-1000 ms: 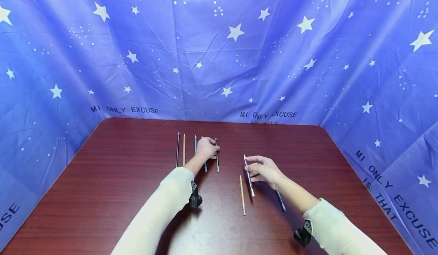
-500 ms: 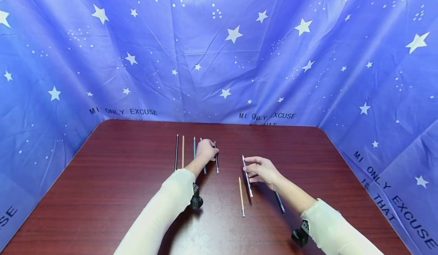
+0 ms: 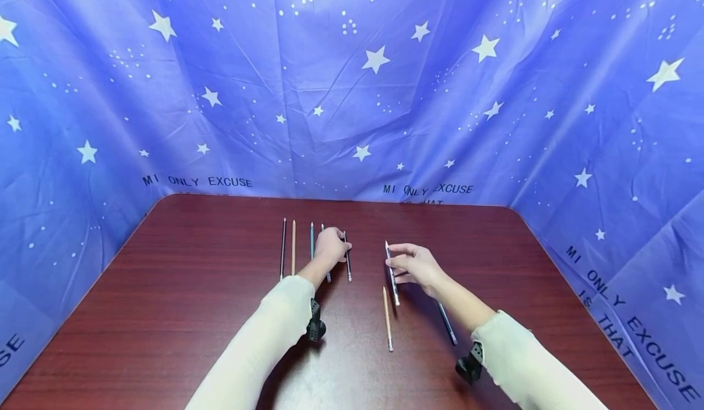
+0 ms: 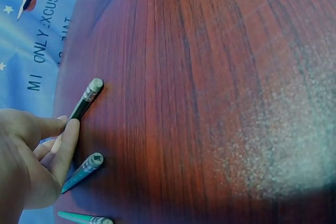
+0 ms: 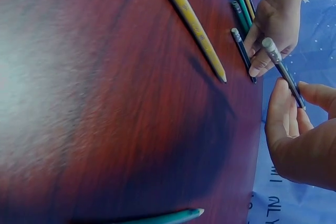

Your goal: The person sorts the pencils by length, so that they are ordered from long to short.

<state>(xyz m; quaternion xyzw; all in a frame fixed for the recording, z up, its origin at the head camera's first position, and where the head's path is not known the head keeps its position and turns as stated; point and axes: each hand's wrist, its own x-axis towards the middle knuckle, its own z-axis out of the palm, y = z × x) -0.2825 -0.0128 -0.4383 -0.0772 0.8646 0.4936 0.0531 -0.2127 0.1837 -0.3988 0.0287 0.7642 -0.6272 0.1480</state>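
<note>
Glossy wood-grained table (image 3: 165, 312), creased cloth backdrop (image 3: 330, 80), metal-banded pencils (image 4: 82, 106)

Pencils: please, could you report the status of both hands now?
Left hand pinching dark pencil. Right hand holding second pencil, raised off table. Yellow pencil lying nearby, seemingly not in the way.

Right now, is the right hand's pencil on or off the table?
Off the table: the right hand holds the eraser-topped pencil raised, its tip against the curtain in the left wrist view.
</note>
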